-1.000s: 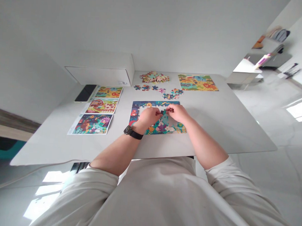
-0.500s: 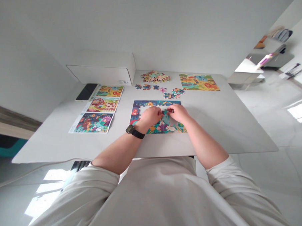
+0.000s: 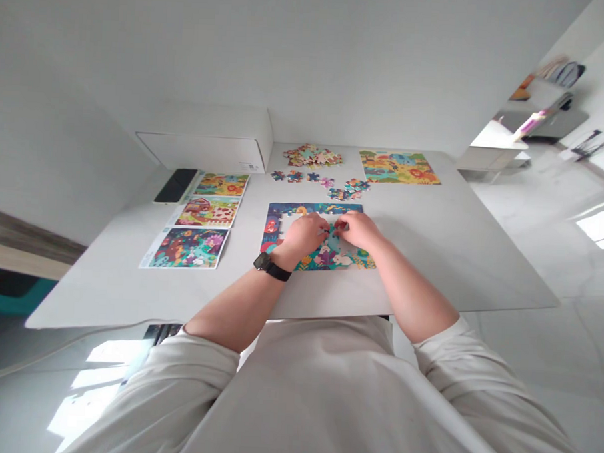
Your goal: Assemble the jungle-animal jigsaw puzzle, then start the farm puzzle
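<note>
Left hand [image 3: 306, 232] and right hand [image 3: 358, 229], fingers [image 3: 325, 223] curled over one puzzle [image 3: 273, 226] — grip unclear — three cards [image 3: 207, 211] beside

part-built puzzle [image 3: 272, 226]: table [image 3: 456, 246] centre | cards [image 3: 205, 212]: left of it | loose pieces [image 3: 312, 156]: behind | finished puzzle [image 3: 397, 167]: behind-right

The left hand [image 3: 306, 232] and right hand [image 3: 359, 230] hid part of the puzzle [image 3: 273, 226]; their fingers' [image 3: 343, 223] hold was too small to tell

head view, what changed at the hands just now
The left hand edged toward the right hand; their fingers now meet over the part-built colourful jigsaw puzzle. The small dark piece held between them no longer shows. The pile of loose colourful pieces, finished yellow-orange puzzle and three picture sheets stayed put.
</note>
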`<state>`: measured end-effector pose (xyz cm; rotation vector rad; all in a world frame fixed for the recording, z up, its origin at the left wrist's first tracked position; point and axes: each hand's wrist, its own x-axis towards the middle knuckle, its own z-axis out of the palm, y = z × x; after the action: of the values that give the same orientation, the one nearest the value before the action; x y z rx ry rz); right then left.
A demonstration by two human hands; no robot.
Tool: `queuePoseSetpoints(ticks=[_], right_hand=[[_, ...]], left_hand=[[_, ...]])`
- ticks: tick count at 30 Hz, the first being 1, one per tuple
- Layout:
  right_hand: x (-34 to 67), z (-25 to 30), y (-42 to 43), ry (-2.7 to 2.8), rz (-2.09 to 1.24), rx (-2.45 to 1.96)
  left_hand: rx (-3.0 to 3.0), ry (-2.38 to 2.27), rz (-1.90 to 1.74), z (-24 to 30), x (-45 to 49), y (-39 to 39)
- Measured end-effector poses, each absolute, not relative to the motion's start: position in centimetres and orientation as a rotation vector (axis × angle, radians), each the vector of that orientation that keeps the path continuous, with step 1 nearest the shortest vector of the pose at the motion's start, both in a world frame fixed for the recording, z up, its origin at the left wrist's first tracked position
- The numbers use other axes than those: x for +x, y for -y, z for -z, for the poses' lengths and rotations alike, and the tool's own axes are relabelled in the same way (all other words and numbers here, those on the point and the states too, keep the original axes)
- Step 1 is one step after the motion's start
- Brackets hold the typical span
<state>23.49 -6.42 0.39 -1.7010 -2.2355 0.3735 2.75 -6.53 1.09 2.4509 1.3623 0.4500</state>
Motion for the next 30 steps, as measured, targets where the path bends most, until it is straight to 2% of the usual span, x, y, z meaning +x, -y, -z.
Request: queuePoseSetpoints(ticks=[16,30], right_hand=[[23.3,-1.7,7.3,2.366,-0.351,-1.757],[22.7,-2.2,7.4,2.362,-0.375,-1.796]], left_hand=[[2.688,-1.279,-0.110,-3.6,2.4,8.5],[2.679,-1.162,-0.059,-4.2,2.2,7.9]])
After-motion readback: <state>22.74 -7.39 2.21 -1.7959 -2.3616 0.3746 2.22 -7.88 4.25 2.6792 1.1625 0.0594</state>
